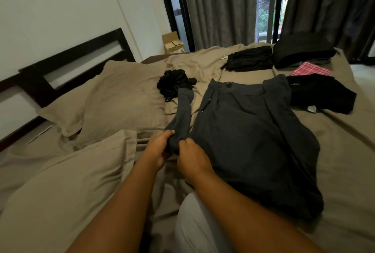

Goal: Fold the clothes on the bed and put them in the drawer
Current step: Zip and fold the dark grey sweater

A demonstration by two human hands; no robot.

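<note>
Both hands, L (pixel 160 147) + R (pixel 191 157), grip grey jacket (pixel 243 135) sleeve (pixel 182 114) on bed (pixel 345 141), fingers curled round fabric.

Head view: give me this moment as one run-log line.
stage: folding | left hand: grips sleeve | right hand: grips same sleeve | grey jacket: spread flat on bed | drawer: not in view

Your left hand (pixel 160 147) and right hand (pixel 192 157) are burying most fingers in the sleeve (pixel 182 114). A black garment (pixel 320 94) is covering the pink cloth's (pixel 310 70) near edge. The view's edge is cropping the pillow (pixel 60 191).
</note>
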